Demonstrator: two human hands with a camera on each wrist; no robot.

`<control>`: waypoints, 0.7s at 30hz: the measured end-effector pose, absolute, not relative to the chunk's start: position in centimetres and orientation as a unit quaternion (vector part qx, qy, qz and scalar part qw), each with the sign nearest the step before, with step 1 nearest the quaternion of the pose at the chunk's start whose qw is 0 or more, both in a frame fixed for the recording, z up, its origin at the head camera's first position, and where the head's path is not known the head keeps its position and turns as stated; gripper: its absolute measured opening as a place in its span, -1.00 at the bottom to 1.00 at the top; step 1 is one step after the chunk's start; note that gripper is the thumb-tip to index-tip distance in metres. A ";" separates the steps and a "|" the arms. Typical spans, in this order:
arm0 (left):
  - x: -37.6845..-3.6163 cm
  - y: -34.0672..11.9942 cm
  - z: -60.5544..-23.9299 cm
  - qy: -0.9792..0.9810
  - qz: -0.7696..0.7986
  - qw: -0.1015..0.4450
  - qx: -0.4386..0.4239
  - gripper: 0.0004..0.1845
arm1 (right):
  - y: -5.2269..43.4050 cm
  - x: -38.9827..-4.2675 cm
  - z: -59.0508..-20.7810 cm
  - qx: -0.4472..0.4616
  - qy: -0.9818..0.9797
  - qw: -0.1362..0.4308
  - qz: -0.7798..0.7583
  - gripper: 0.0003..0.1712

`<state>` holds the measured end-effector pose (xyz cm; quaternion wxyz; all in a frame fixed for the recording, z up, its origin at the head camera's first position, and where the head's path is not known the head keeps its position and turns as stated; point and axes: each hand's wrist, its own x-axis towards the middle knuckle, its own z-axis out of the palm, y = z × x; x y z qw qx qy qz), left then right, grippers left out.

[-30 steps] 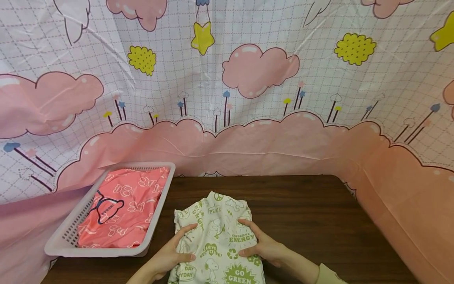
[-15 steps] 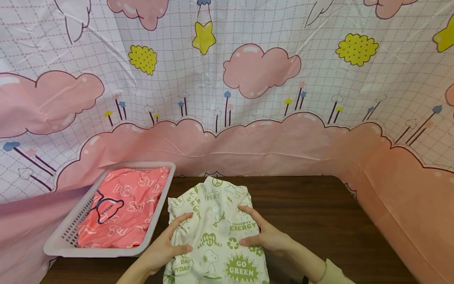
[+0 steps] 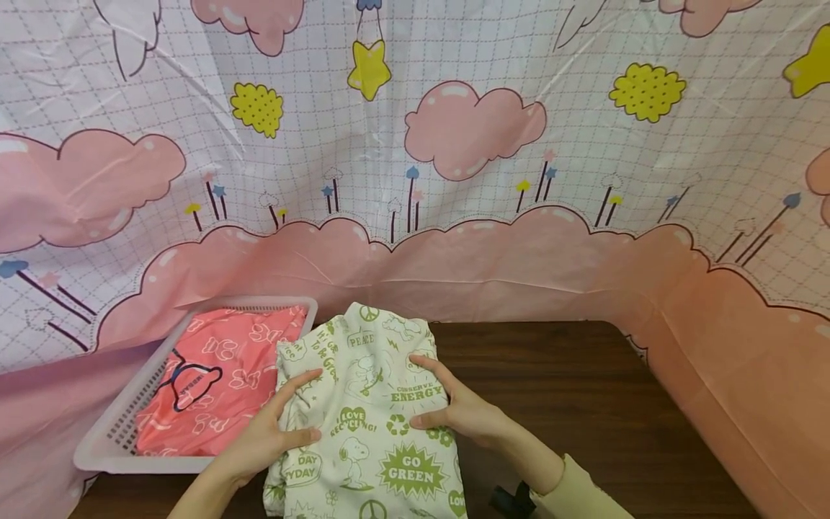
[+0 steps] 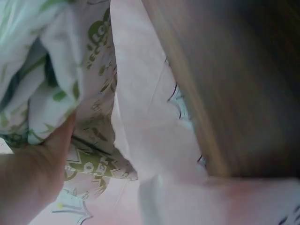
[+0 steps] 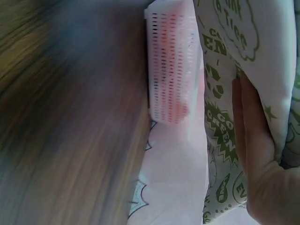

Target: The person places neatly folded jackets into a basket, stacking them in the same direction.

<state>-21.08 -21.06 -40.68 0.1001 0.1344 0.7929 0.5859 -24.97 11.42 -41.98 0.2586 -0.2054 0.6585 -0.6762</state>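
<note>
With fingers of left hand (image 3: 262,436) and right hand (image 3: 463,412) gripping both sides, holding a green-printed white cloth (image 3: 363,432) above the near middle of the wooden table (image 3: 551,382). Just left, a white basket (image 3: 149,466) of pink cloth (image 3: 210,382), partly hidden at its right rim behind the white cloth. At the far side, a patterned curtain (image 3: 519,263). Reading upright from the near side, running lengthwise near to far, leaning slightly left at the far end.

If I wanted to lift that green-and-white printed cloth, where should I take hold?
Probably by both side edges of the cloth, coming in from left and right together, where the left grip and right grip are. It looks soft, wrinkled and folded in layers, so lifting one edge alone might unfold it.
</note>
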 end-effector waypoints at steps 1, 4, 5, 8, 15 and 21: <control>-21.1 -21.4 -40.5 0.796 0.582 0.093 0.137 -0.14 | 11.0 -25.1 -41.9 -0.208 0.657 0.257 -0.677 0.08; -21.4 -22.4 -39.9 0.811 0.561 0.075 0.146 -0.14 | 9.8 -25.6 -41.6 -0.210 0.654 0.252 -0.682 0.08; -21.5 -22.8 -39.6 0.817 0.553 0.071 0.144 -0.14 | 9.4 -25.7 -41.5 -0.209 0.655 0.248 -0.682 0.08; -21.9 -24.0 -38.9 0.837 0.525 0.064 0.139 -0.14 | 8.0 -26.2 -41.1 -0.207 0.658 0.237 -0.684 0.08; -23.3 -27.4 -36.6 0.859 0.488 0.057 0.142 -0.09 | 4.4 -27.4 -40.4 -0.211 0.653 0.214 -0.695 0.07; -24.7 -30.2 -35.7 0.873 0.465 0.070 0.126 -0.06 | 1.1 -28.4 -40.3 -0.208 0.667 0.188 -0.690 0.04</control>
